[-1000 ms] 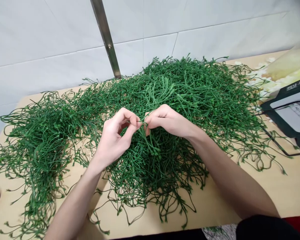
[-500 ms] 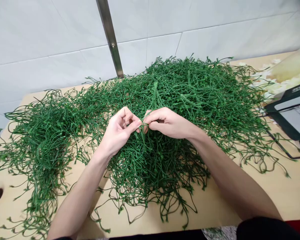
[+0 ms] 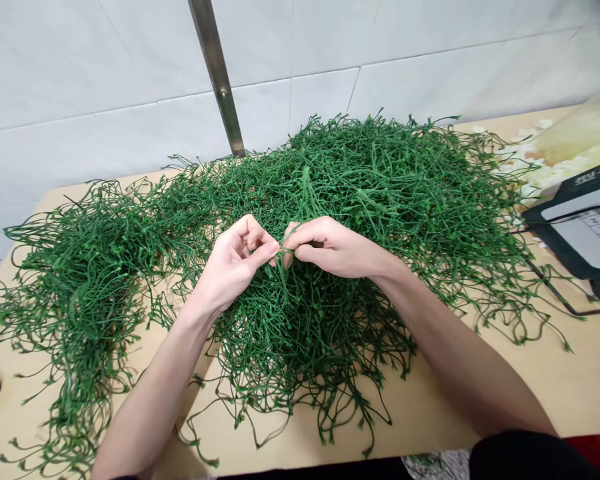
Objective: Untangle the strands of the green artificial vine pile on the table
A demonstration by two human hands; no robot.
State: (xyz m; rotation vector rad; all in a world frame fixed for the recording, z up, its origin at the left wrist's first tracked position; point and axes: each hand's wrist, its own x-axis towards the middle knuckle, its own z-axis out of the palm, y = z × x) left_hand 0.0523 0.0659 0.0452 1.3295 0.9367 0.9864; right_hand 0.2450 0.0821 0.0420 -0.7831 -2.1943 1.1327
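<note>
A big tangled heap of green artificial plant stems [image 3: 380, 193] covers most of the pale wooden table [image 3: 555, 373]. My left hand [image 3: 233, 263] and my right hand [image 3: 330, 247] meet above the middle of the heap. Both are closed in a pinch, fingertips touching, on one green sprig [image 3: 307, 193] whose strands stand up behind my right hand and hang down below the fingers. A smaller spread of the same stems [image 3: 75, 280] lies to the left.
A metal bar [image 3: 217, 73] leans against the white tiled wall behind the table. At the right edge sit a dark box with a white label [image 3: 580, 227] and a clear bag of pale pieces [image 3: 570, 143]. A black cable [image 3: 555, 293] runs beside the box.
My hands have stayed pinched together on the sprig. Its upper strands have swung from lying flat to standing more upright behind my right hand.
</note>
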